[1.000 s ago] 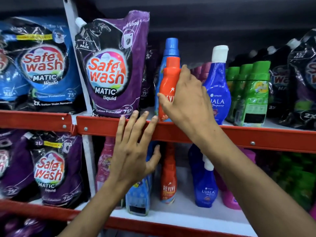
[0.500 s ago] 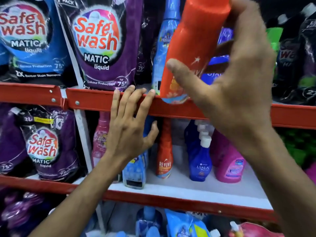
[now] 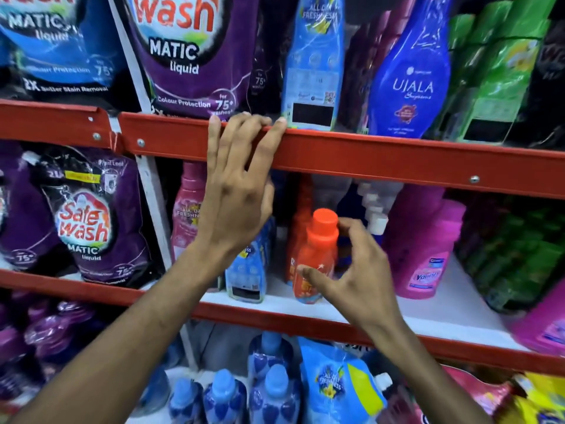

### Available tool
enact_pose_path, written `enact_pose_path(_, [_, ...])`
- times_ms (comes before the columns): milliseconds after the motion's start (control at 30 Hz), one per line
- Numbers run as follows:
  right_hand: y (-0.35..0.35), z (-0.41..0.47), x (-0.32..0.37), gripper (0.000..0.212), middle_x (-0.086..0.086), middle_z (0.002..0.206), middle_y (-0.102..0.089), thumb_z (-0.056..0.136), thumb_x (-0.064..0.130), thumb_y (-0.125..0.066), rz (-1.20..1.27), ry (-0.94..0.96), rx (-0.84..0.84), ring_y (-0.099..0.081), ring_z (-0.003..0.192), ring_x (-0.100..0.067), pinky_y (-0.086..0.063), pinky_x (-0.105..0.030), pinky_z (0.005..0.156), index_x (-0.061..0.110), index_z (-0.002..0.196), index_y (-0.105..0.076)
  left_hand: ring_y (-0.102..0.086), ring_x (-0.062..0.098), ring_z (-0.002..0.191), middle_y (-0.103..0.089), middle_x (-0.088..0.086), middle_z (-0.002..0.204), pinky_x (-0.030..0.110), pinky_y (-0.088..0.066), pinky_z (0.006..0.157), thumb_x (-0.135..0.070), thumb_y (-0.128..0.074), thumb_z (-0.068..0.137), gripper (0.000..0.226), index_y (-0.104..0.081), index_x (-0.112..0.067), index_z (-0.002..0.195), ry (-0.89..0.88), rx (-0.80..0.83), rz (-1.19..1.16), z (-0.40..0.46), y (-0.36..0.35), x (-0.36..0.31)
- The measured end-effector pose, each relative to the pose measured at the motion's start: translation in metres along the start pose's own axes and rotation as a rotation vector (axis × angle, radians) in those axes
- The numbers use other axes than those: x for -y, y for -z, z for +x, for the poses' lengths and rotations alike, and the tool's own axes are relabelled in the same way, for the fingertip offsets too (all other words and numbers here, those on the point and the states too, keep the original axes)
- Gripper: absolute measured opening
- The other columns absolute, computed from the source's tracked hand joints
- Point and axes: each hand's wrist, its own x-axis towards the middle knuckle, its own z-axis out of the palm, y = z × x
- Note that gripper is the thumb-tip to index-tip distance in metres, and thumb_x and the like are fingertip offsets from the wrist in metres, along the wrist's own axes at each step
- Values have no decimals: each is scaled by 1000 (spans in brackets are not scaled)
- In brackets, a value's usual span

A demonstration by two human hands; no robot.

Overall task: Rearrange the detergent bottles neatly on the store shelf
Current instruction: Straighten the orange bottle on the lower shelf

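You are in the placing step: your right hand (image 3: 356, 280) has the orange bottle (image 3: 316, 255) on the middle shelf (image 3: 443, 310), thumb across its front at the label and fingers curled loosely round its 3 o'clock side, so the grip looks half slackened; whether the fingers behind actually touch cannot be told. The bottle stands nearly upright near the shelf's front edge, directly in front of a second orange bottle (image 3: 298, 228) at its 11 o'clock. Your left hand (image 3: 241, 191) holds nothing; its fingertips are hooked over the red rail of the upper shelf (image 3: 382, 154), spread and steadying you. The next move, I judge, calls for squaring the bottle label-forward in line with its twin, then letting go without tipping it. As for the containers: all caps look closed, and the opaque walls hide fill levels. A light blue bottle (image 3: 250, 270) sits at the orange one's 9 o'clock, a pink bottle (image 3: 428, 249) at its 3 o'clock, dark blue white-capped bottles (image 3: 374, 215) behind.
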Motion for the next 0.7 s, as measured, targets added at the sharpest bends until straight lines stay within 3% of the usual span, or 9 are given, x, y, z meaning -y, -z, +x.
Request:
enact_pose_path(167, [-43, 3, -35, 71, 1, 106, -64, 61, 55, -81, -35, -116, 61, -64, 96, -22, -57, -44, 81, 29, 118, -48, -43, 36, 141, -54, 19, 140, 64, -15, 127, 14, -67, 74, 79, -48, -4, 148, 8, 17, -9, 0, 0, -1])
enact_pose_path(400, [-64, 5, -41, 72, -4, 115, -67, 65, 43, -89, -63, -134, 93, -68, 101, -30, -53, -34, 81, 22, 122, -51, -42, 35, 143, -54, 18, 141, 66, -16, 126, 12, -68, 74, 79, -47, -4, 149, 17, 14, 1, -1, -1, -1])
enact_pose_path(533, [-64, 4, -44, 73, -3, 114, -66, 63, 42, -91, -57, -154, 82, -68, 100, -27, -49, -29, 79, 22, 121, -52, -42, 36, 143, -54, 19, 140, 66, -17, 126, 9, -68, 77, 75, -47, -3, 148, 15, 5, 14, -2, -3, -1])
enact_pose_path(700, [-53, 0, -37, 78, 4, 118, -63, 63, 55, -88, -76, -131, 87, -65, 102, -18, -56, -39, 86, 29, 126, -49, -41, 36, 144, -54, 19, 142, 65, -16, 127, 6, -68, 77, 75, -46, -4, 148, 31, 0, 27, -2, -4, -3])
